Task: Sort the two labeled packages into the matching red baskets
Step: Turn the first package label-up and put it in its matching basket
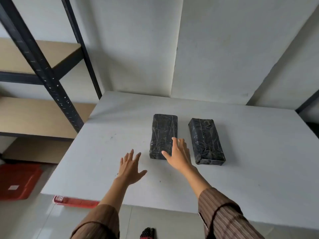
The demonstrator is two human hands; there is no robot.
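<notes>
Grey table (pixel 103 152): two black packages (pixel 163 135) (pixel 206 140), labels unseen; both hands (pixel 130 167) (pixel 178 155) fingers spread, empty.

Single view, head-worn, wide-angle. Looks forward and steeply down from above the near edge of the counter (pixel 103 152); both forearms enter from the bottom of the frame. Close range: the counter fills the middle, its far edge meeting the wall (pixel 207 49). Shelving (pixel 43 66) leans in at left (straight posts look tilted towards the frame edge). Floor (pixel 34 221) shows at lower left. No second view, so no overlap.
</notes>
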